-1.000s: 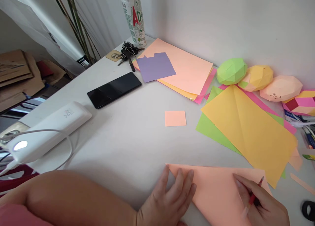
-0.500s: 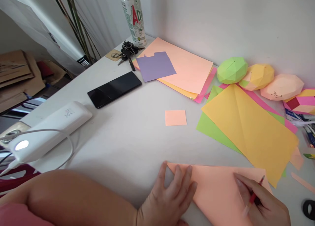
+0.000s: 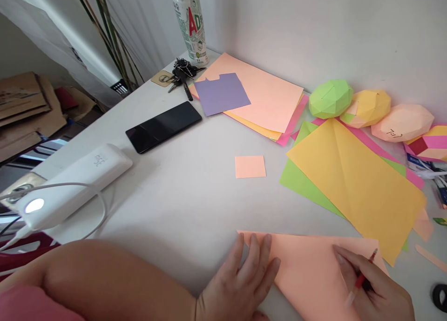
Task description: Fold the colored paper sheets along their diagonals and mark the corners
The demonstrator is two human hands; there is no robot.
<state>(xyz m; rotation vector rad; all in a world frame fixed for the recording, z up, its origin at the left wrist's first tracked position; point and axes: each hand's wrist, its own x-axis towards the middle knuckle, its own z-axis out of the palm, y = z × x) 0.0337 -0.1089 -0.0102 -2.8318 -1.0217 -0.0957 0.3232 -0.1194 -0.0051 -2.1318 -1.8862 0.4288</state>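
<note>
A folded sheet of peach paper (image 3: 307,269) lies at the near edge of the table. On its left corner my left hand (image 3: 240,279) rests flat, fingers spread over the paper's edge. My right hand (image 3: 377,283) is on the right part of the same sheet, closed around a slim red pen (image 3: 360,281) whose tip points up and away. The right fingertips touch the paper near its upper fold. A small peach rectangle (image 3: 250,167) lies beyond the sheet, apart from both hands.
Yellow paper (image 3: 363,186) overlaps green sheets on the right. Behind stand faceted paper shapes (image 3: 330,99). A peach stack (image 3: 265,92) bears a purple piece (image 3: 223,95). Leftward are a phone (image 3: 164,126), keys (image 3: 183,74), a bottle (image 3: 190,25) and a cabled power bank (image 3: 77,186).
My left index finger has shifted right, off the paper's left corner and closer to the other fingers. My right hand stays in place with the pen. The view has shifted very slightly.
</note>
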